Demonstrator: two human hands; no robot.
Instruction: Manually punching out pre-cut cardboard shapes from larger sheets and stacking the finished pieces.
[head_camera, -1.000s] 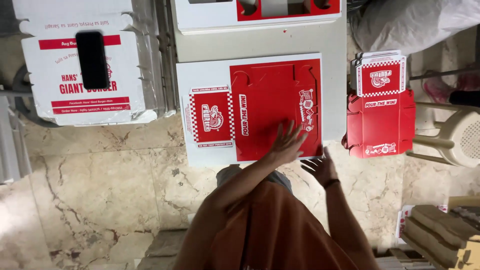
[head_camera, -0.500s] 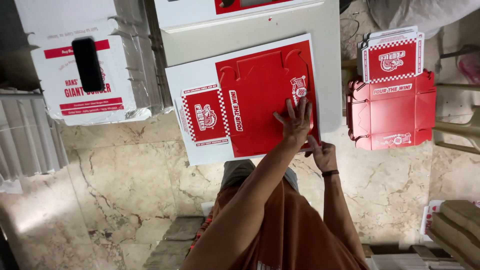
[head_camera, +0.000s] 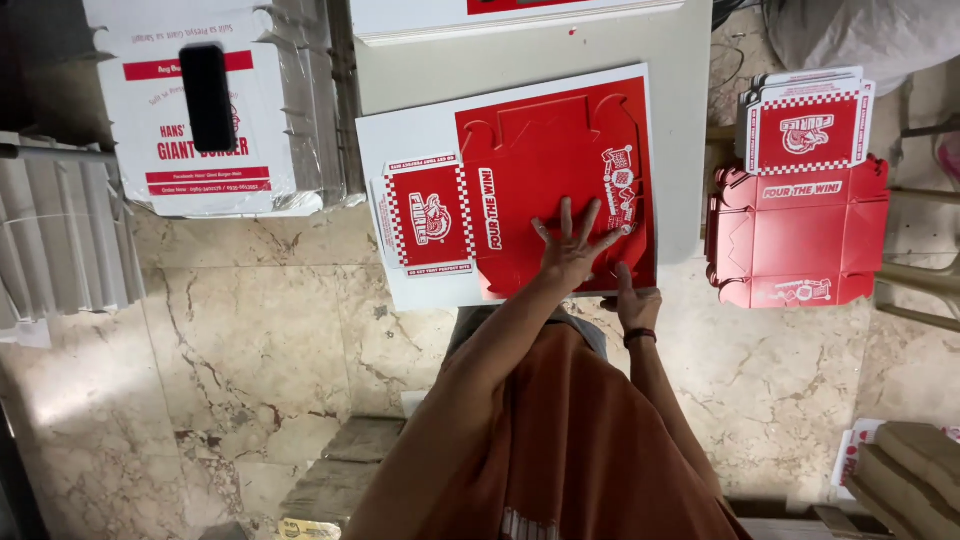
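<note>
**Flat red box blank pressed down at the table edge**

A red die-cut carton blank (head_camera: 545, 190) lies flat on a white sheet (head_camera: 410, 150), itself on a grey table (head_camera: 520, 60), close to the near edge. The left hand (head_camera: 572, 248) rests palm down on the blank with fingers spread, grasping nothing. The right hand (head_camera: 632, 300) sits at the blank's near right corner; its fingers seem to touch the edge, but whether they pinch it I cannot tell.

The blank looks like thin printed card: light, stiff enough to stay flat, glossy and likely slippery against the sheet beneath. It would crease easily along its scored lines and scalloped tabs, so the safer hold is at a plain outer edge or corner, not by the tabs.

To the right, well apart, a stack of like blanks (head_camera: 800, 215) lies opened out. A white corrugated box (head_camera: 205, 120) stands to the left on the veined marble floor (head_camera: 250, 350).
</note>
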